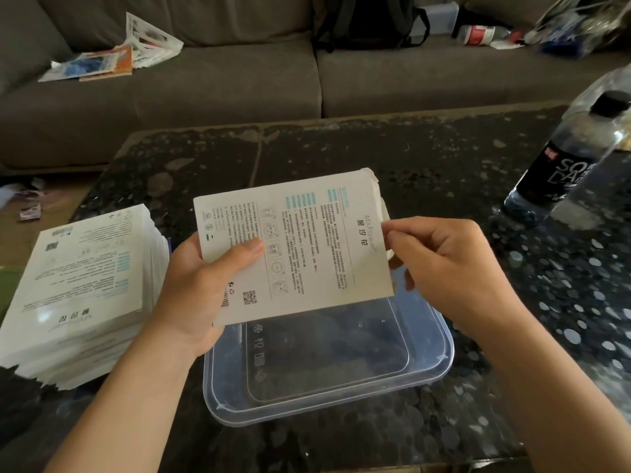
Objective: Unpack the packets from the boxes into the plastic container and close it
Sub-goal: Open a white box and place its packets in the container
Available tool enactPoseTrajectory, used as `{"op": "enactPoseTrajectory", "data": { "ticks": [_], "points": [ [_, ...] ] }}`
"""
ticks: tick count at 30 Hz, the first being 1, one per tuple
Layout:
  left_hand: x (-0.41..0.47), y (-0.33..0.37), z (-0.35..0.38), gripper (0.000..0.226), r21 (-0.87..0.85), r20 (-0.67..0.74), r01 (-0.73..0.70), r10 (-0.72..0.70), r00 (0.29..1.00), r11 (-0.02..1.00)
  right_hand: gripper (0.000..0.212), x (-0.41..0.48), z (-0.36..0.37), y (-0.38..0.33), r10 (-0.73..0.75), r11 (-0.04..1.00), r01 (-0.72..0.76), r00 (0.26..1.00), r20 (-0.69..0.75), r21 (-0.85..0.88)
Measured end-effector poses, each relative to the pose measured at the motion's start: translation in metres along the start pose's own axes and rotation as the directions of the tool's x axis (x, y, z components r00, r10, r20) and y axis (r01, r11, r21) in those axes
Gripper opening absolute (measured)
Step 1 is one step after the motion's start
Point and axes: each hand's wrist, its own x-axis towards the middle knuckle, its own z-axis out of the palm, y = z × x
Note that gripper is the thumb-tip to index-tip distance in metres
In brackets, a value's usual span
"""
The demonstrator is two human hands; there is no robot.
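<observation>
1. Two hands are up over the table (375, 148), and between them is one flat white box (307, 240), printed side up and held level just above the plastic container (225, 397).
2. Left hand (201, 288) grips the near-left end of the box, thumb pressed flat across the printed face and fingers curled underneath.
3. Right hand (450, 264) is at the far-right end, thumb and forefinger pinched together at the box's open mouth. Whether they have the flap or a packet inside, I cannot tell.
4. That right end is open, with a torn flap standing up at the top corner.
5. Down below, the clear container sits open on the dark speckled table, straight under the box, with no lid on it and only its own bottom showing through.
6. Off to the left, a tall stack of matching white boxes (78, 291) stands on the table, just beside the left wrist.
7. Over on the right, a clear bottle with a black label and black cap (560, 165) stands well apart from the container.
8. Behind the table there's a grey sofa (222, 83), with loose papers (102, 61) on the left cushion and a black backpack (368, 22) against the backrest.
</observation>
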Motion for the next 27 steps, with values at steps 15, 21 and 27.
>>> {"op": "enactPoseTrajectory", "data": {
  "ticks": [15,21,27],
  "points": [
    [-0.002,-0.002,0.006,0.056,0.112,0.033,-0.05,0.046,0.998,0.992,0.02,-0.001,0.005,-0.005,0.204,0.961,-0.228,0.966,0.156,0.154],
    [-0.002,-0.002,0.01,0.07,0.13,0.036,-0.088,0.085,0.996,0.988,0.021,0.001,0.005,-0.001,0.228,0.92,-0.288,0.945,0.233,0.268],
    [-0.003,-0.001,0.018,0.087,0.303,-0.073,-0.143,0.172,0.982,0.942,0.02,0.001,0.004,-0.002,0.231,0.894,-0.298,0.946,0.226,0.334]
  ]
}}
